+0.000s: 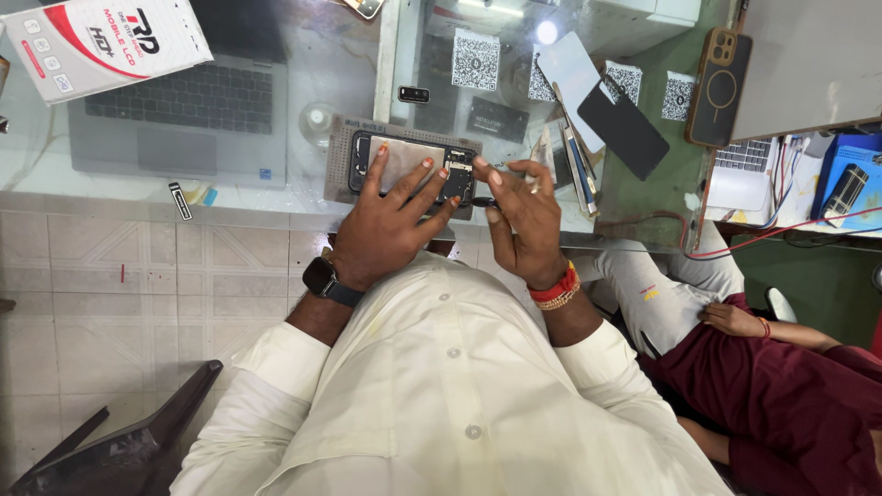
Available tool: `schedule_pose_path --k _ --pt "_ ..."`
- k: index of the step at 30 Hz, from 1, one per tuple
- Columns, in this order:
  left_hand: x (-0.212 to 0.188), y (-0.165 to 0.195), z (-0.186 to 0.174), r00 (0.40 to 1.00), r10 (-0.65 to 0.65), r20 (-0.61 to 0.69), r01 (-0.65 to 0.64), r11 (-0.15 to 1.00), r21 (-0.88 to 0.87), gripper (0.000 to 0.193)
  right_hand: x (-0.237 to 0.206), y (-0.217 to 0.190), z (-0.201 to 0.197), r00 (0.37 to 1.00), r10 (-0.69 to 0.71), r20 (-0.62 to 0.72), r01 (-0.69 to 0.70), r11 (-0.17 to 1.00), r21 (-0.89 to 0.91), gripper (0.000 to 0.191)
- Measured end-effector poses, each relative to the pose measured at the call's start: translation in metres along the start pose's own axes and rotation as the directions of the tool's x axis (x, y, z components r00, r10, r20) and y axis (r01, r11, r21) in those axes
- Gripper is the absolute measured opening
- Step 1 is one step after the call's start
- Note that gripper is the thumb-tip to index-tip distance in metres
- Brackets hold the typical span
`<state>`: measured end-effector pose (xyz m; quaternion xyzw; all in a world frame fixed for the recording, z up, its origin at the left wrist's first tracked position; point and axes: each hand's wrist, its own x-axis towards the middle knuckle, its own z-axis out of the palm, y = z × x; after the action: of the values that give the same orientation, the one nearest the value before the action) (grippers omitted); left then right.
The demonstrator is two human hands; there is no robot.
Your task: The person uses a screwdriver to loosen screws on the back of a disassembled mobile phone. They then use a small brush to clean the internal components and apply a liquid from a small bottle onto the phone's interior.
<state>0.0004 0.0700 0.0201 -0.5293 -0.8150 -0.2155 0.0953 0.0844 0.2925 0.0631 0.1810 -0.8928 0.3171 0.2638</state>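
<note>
Centrally, an opened phone (pixel 411 165) lies on a grey mat (pixel 338 165) on the glass counter (pixel 276 193), long axis running left to right. Left hand (pixel 390 225) presses flat, fingers spread, on it; right hand (pixel 519 225) pinches a thin dark tool (pixel 481 202) at the phone's right end.

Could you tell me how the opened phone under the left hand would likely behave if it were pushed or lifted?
The phone looks flat and stiff, so it should slide rather than roll. It lies on a mat, pressed by the left hand, which probably limits slipping. Its back is off, so the bare insides seem fragile.
</note>
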Motion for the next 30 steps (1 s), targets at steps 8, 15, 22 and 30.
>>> schedule_pose_path --k 8,15,22,30 --pt "-0.0014 -0.0001 0.0017 1.000 0.004 0.012 -0.004 1.000 0.010 0.030 -0.0047 0.0025 0.0066 0.997 0.076 0.008 -0.076 0.996 0.037 0.046" --pt "-0.0012 -0.0007 0.0006 1.000 0.007 0.012 -0.007 1.000 0.013 0.030 -0.0013 0.0031 0.0039 0.997 0.067 -0.022 -0.069 0.995 -0.075 0.057" --pt "-0.0003 0.0001 0.0014 1.000 0.004 0.005 -0.004 1.000 0.007 0.028 -0.0004 0.0023 0.0026 0.998 0.049 -0.035 -0.053 0.988 -0.144 0.061" --pt "0.0008 -0.0015 0.0021 1.000 0.014 -0.009 -0.014 1.000 -0.008 0.028 0.0014 0.0044 0.0030 1.000 0.019 -0.003 -0.020 0.998 -0.056 0.056"
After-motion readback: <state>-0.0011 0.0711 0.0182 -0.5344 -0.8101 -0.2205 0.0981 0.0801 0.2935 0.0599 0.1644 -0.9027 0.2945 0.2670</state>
